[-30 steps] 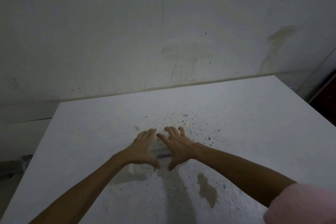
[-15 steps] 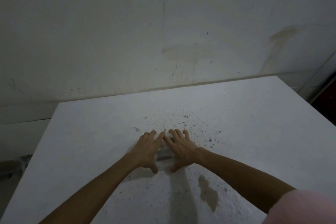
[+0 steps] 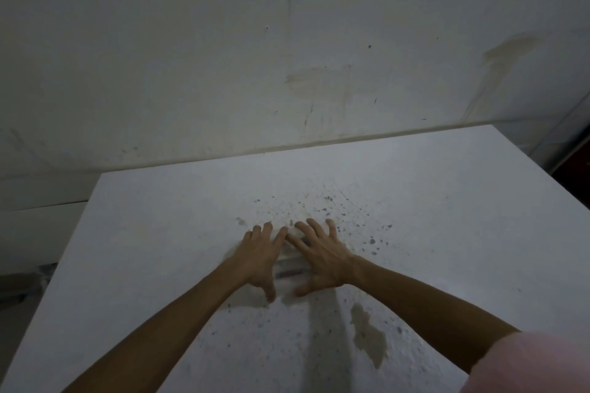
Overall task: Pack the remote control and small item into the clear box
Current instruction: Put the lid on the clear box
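where both hands (image 3: pixel 289 260) press, clear box (image 3: pixel 292 266) beneath

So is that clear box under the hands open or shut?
Cannot tell. The left hand and right hand lie flat over the clear plastic box, hiding its top.

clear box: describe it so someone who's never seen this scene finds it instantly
Start at the white speckled table against the stained wall. Near its middle, two bare hands lie flat, left hand and right hand. The clear box is the low see-through container showing in the gap between them, the only object on the table.
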